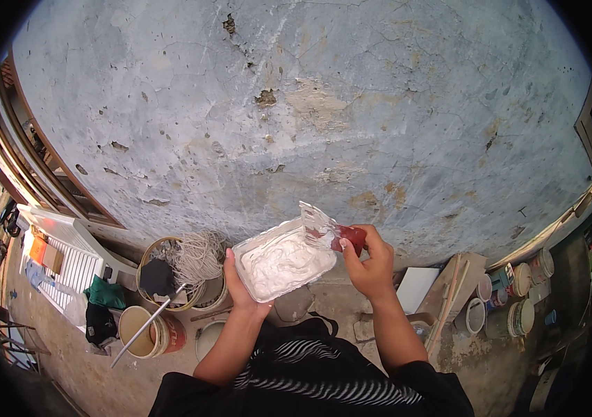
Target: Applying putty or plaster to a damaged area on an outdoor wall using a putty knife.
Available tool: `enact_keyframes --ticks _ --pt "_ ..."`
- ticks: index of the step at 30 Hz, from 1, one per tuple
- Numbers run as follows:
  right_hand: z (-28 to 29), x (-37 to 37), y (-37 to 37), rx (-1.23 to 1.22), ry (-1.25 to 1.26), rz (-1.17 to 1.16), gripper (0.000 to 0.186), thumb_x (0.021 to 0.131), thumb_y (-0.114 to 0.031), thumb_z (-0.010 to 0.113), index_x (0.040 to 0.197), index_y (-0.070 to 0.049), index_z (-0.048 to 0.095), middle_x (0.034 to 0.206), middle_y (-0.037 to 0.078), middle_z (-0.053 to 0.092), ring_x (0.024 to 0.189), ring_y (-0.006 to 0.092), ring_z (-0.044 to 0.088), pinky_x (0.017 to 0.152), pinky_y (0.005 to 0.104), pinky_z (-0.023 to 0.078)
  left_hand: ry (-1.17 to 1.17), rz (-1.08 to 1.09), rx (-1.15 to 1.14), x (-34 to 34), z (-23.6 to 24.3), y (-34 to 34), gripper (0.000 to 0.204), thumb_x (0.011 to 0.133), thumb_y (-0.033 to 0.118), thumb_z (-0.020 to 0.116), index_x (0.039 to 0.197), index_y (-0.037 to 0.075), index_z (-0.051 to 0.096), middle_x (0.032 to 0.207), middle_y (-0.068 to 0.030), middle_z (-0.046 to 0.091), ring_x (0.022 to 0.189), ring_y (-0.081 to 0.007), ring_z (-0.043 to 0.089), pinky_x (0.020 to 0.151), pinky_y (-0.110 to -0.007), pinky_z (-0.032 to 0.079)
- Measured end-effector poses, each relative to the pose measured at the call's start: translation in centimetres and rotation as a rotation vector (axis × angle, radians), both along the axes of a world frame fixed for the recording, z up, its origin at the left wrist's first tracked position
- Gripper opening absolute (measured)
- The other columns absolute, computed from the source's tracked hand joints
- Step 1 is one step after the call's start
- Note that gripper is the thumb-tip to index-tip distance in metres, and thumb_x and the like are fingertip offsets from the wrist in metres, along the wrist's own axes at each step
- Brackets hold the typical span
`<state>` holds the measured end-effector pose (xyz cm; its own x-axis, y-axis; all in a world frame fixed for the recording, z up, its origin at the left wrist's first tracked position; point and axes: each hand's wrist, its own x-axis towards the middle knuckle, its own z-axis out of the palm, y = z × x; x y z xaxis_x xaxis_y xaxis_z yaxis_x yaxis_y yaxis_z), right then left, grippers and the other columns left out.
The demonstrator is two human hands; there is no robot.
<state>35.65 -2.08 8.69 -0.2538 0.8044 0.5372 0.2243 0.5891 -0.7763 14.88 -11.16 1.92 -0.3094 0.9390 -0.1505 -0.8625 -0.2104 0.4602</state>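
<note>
Pitted, cracked bluish wall (206,104) behind left grip (244,293) around tray (299,283), right grip (371,267) around scraper (329,232)

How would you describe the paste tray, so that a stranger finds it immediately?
Start at the big, weathered grey-blue wall; in front of its lower part is the left hand. It holds the tray of whitish paste, rectangular, unlike the round buckets nearby.
</note>
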Motion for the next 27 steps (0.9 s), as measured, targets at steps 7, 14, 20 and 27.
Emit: enact_keyframes --ticks 7,14,20,27 --pt "-1.2 -0.5 -0.2 -0.156 0.17 0.11 0.014 0.094 -0.002 0.069 0.107 0.0 0.066 0.085 0.009 0.074 0.075 0.0097 0.066 0.07 0.0276 0.052 0.002 -0.005 -0.014 0.3 -0.1 0.0 0.093 0.098 0.074 0.044 0.15 -0.002 0.047 0.147 -0.0227 0.057 0.132 -0.0404 0.059 0.112 -0.053 0.048" --pt "-0.8 0.0 -0.4 -0.207 0.027 0.095 0.011 0.098 0.001 0.066 0.109 0.001 0.063 0.095 0.002 0.068 0.087 0.0058 0.061 0.076 0.0233 0.049 0.001 0.003 -0.029 0.4 -0.3 0.2 0.093 0.098 0.074 0.044 0.15 -0.003 0.047 0.147 -0.0229 0.057 0.132 -0.0407 0.059 0.111 -0.053 0.048" --pt "-1.3 -0.6 -0.5 -0.269 0.251 0.17 0.011 0.097 -0.001 0.068 0.106 0.001 0.063 0.091 0.003 0.068 0.083 0.0061 0.06 0.074 0.0245 0.049 0.012 0.002 -0.025 0.5 -0.4 0.1 0.094 0.098 0.074 0.044 0.15 -0.003 0.047 0.148 -0.023 0.057 0.132 -0.0407 0.059 0.112 -0.053 0.048" --pt "-2.3 -0.7 -0.3 -0.292 0.19 0.178 0.011 0.098 0.0 0.066 0.109 0.001 0.064 0.093 0.003 0.07 0.082 0.0059 0.061 0.074 0.0244 0.051 0.025 -0.004 -0.018 0.8 -0.3 0.0 0.093 0.099 0.073 0.043 0.151 -0.003 0.046 0.147 -0.0231 0.057 0.132 -0.0399 0.059 0.113 -0.052 0.047"
